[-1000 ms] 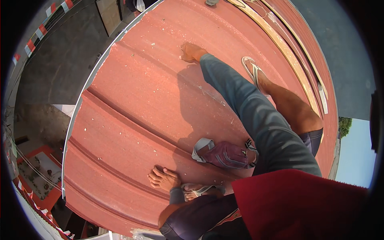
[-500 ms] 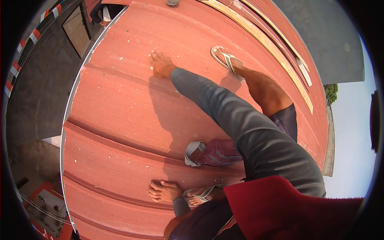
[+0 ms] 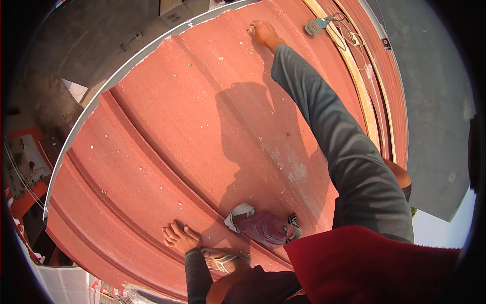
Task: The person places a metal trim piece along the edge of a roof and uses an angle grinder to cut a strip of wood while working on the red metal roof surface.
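Sleeve point(image 3: 339, 137) hides most of one leg point(image 3: 399, 175); right hand point(image 3: 265, 35) half-curled, hold unclear, left hand point(image 3: 181, 238) spread empty on ribbed, grit-flecked red roof point(image 3: 195, 121)

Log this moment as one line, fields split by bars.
left hand: open, on red roof, by sandaled foot | right hand: at roof, contact unclear, corded tool to its right | maroon item: on roof
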### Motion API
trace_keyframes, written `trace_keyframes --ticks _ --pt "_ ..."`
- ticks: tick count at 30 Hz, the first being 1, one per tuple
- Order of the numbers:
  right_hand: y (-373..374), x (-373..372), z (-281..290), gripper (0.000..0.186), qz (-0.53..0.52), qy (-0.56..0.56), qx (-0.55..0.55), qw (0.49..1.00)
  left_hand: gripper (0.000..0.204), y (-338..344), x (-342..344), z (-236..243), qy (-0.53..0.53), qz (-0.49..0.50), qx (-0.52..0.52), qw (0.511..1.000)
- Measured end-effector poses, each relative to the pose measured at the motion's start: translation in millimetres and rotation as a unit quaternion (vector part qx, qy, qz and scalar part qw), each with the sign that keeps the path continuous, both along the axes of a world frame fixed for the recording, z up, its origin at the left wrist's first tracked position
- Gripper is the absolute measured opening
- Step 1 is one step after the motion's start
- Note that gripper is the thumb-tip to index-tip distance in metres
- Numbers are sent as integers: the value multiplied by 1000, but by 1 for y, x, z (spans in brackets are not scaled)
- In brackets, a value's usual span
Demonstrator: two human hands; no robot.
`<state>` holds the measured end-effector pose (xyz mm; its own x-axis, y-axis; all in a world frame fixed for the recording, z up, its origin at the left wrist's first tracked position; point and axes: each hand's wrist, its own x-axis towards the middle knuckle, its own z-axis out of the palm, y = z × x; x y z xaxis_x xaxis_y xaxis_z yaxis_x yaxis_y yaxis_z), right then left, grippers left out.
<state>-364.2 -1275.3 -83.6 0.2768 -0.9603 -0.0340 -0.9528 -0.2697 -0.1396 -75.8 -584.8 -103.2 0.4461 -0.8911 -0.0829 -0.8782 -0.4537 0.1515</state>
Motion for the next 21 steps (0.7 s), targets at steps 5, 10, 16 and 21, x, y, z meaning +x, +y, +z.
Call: trace_keyframes --ticks 5,10,16,21 --pt "-21 11 -15 21 57 93 30 994 48 0 -3 6 2 10 1 1000" --pt "-40 3 -6 19 309 148 -53 938 49 3 -7 2 -11 11 9 1000" --pt "-56 12 -8 23 156 216 56 962 50 8 -4 -10 -15 12 6 1000" --pt "-48 2 0 24 119 79 99 985 51 16 1 -3 -41 -2 28 999"
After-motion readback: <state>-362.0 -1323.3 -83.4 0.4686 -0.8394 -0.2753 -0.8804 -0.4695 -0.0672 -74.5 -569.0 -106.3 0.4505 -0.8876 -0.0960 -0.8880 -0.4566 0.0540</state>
